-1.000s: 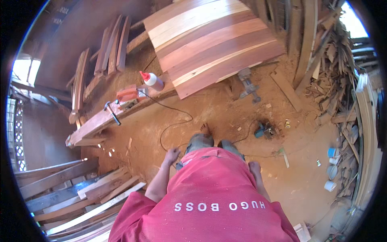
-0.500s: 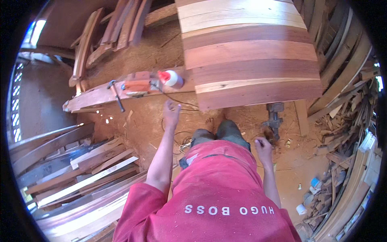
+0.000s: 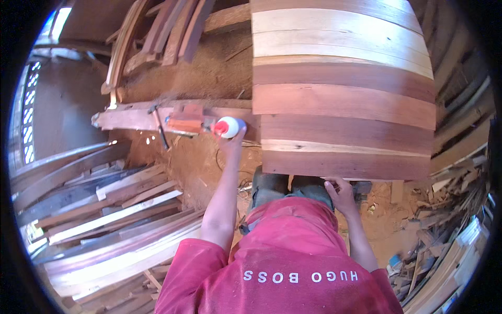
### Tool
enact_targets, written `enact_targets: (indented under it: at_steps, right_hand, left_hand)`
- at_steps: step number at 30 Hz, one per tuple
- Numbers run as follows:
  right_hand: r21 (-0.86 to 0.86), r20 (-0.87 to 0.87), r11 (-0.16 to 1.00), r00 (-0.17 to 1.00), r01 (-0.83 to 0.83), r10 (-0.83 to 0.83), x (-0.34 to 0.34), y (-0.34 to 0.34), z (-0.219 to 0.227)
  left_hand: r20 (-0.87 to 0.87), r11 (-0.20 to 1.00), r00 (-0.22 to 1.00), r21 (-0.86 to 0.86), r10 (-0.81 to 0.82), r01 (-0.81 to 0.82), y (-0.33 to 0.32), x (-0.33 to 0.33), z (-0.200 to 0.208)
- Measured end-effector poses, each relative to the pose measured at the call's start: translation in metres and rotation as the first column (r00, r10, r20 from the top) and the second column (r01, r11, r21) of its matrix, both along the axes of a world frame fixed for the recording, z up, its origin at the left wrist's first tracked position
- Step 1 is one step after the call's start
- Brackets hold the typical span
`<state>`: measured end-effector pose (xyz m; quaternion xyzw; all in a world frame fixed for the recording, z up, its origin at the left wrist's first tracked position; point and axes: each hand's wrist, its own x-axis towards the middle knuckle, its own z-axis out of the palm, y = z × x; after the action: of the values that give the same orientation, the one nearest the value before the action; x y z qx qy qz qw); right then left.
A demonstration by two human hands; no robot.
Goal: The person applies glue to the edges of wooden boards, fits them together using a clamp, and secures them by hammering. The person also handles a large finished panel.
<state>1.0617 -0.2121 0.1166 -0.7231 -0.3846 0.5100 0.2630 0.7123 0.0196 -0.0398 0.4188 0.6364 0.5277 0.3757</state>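
A white squeeze bottle with a red cap point(image 3: 230, 127) stands on the long plank, cap toward me. My left hand point(image 3: 233, 142) reaches up from below, its fingers closed around the bottle's side. The wide panel of striped brown, reddish and pale boards point(image 3: 345, 99) lies in front of me. My right hand point(image 3: 342, 194) is at the panel's near edge, thumb and index finger apart and loosely bent, with nothing visible in it. Left of the bottle, an orange power tool point(image 3: 185, 123) and a hammer point(image 3: 158, 126) lie on the plank.
The long plank point(image 3: 128, 119) runs leftward from the panel. Stacked boards point(image 3: 115, 214) fill the left side, and more boards point(image 3: 170, 31) lean at the far left. Offcuts point(image 3: 460, 188) are heaped on the right. A cable point(image 3: 251, 155) lies on the sawdust-strewn ground.
My left hand has moved up and taken hold of the bottle. My right hand has come up to the panel's near edge. The panel now sits closer to my body in view.
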Motion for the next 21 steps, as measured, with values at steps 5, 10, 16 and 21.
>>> enact_targets:
  at_steps: [5,10,16,21]
  right_hand:
    - [0.002,0.028,1.0,0.999,0.017,-0.017,0.002,0.008,0.003]
    - [-0.005,0.072,0.995,0.993,0.096,-0.096,-0.001,0.014,0.0]
    - [0.056,0.326,0.959,0.903,0.276,-0.279,0.005,0.032,-0.003]
    - [0.066,0.383,0.956,0.878,0.285,-0.288,-0.007,0.039,-0.005]
  left_hand:
    - [0.062,0.961,0.976,-0.174,-0.208,0.215,-0.006,0.001,0.017]
    - [0.074,0.932,0.958,-0.22,-0.279,0.288,0.0,-0.001,0.038]
    - [-0.019,0.91,0.941,-0.262,-0.338,0.321,-0.002,-0.005,0.035]
    - [-0.562,0.957,0.782,-0.247,-0.269,0.151,-0.053,-0.014,0.007]
